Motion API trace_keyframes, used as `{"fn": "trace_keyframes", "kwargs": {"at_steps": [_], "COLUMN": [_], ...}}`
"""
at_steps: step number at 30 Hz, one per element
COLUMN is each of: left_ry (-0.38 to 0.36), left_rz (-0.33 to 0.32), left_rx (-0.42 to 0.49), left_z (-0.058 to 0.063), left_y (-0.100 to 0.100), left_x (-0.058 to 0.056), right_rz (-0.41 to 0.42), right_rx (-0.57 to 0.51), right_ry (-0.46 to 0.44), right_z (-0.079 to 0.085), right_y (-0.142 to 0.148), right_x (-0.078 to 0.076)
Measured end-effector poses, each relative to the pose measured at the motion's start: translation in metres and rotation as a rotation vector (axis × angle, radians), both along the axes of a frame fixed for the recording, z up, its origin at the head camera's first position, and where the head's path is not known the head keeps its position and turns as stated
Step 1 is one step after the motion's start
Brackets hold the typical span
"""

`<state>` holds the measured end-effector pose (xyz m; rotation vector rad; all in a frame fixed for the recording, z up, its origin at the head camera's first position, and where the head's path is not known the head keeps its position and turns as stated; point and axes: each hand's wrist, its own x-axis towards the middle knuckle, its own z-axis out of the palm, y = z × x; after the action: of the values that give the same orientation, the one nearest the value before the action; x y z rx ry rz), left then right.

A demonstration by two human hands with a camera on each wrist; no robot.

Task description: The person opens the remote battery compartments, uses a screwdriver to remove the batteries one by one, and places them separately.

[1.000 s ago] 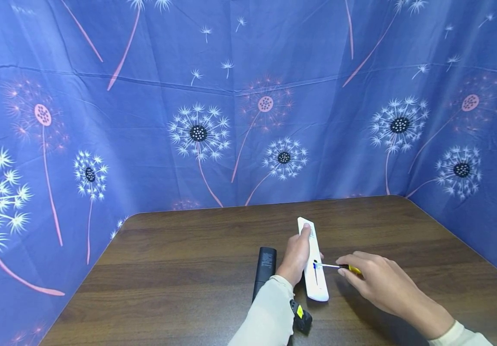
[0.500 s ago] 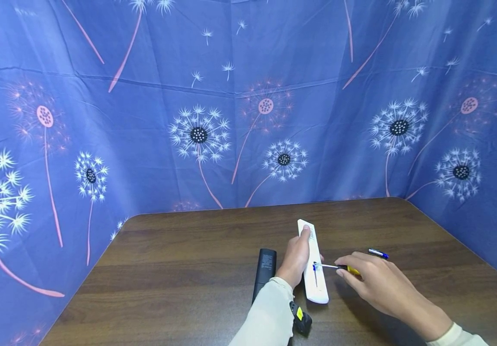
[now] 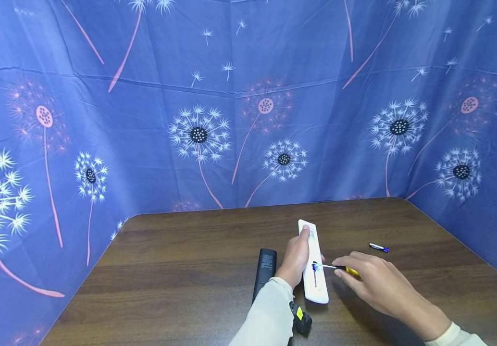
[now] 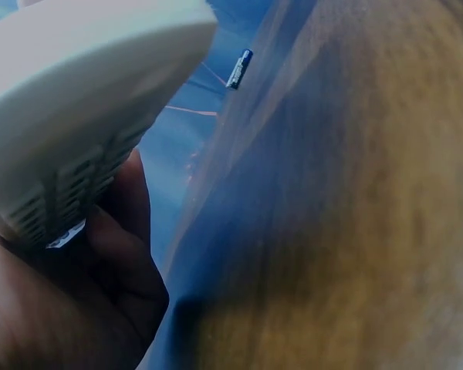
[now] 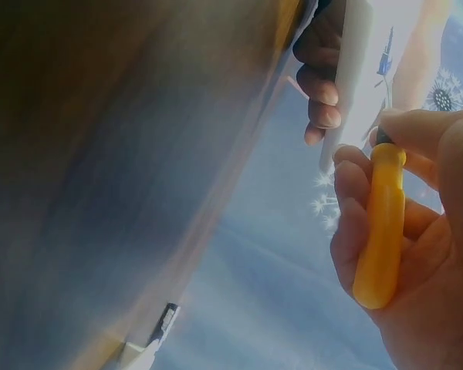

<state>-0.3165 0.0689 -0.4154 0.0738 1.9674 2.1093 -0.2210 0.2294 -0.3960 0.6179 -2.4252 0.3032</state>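
Observation:
My left hand (image 3: 295, 257) grips a white remote control (image 3: 314, 250), its back turned up and the thumb lying along it. The remote's button side (image 4: 77, 173) shows from below in the left wrist view. In its back is an open slot with a bit of blue (image 5: 385, 63) in it. With my right hand (image 3: 378, 281) I hold a screwdriver by its yellow handle (image 5: 382, 231), thumb and fingers near the black collar. The thin shaft (image 3: 328, 266) points left, its tip right at the blue part in the slot.
A small blue and white battery (image 3: 379, 248) lies on the wooden table (image 3: 179, 269) behind my right hand. Left of my left hand lies a black remote control (image 3: 267, 264), partly covered by the sleeve. A blue patterned cloth (image 3: 144, 120) hangs behind the table.
The battery behind my right hand, not visible one second ago, now lies in view on the table. My right hand and the screwdriver have shifted slightly left; the left hand stays almost still.

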Motion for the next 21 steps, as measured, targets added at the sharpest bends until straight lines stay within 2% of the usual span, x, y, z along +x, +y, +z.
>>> {"fn": "trace_keyframes", "kwargs": {"at_steps": [6, 14, 21], "left_ry": [0.004, 0.0, 0.0], "left_rz": [0.0, -0.001, 0.001], "left_rx": [0.004, 0.035, 0.02], "left_z": [-0.0006, -0.0013, -0.0013], "left_y": [0.0007, 0.0004, 0.0005], "left_x": [-0.0003, -0.0013, -0.0009], "right_rz": [0.037, 0.043, 0.059], "right_rx": [-0.015, -0.028, -0.015], "right_ry": [0.046, 0.069, 0.087], "right_z": [0.0005, 0.0009, 0.0004], "right_y": [-0.0011, -0.0026, -0.0018], "right_x": [-0.0017, -0.0047, -0.0084]}}
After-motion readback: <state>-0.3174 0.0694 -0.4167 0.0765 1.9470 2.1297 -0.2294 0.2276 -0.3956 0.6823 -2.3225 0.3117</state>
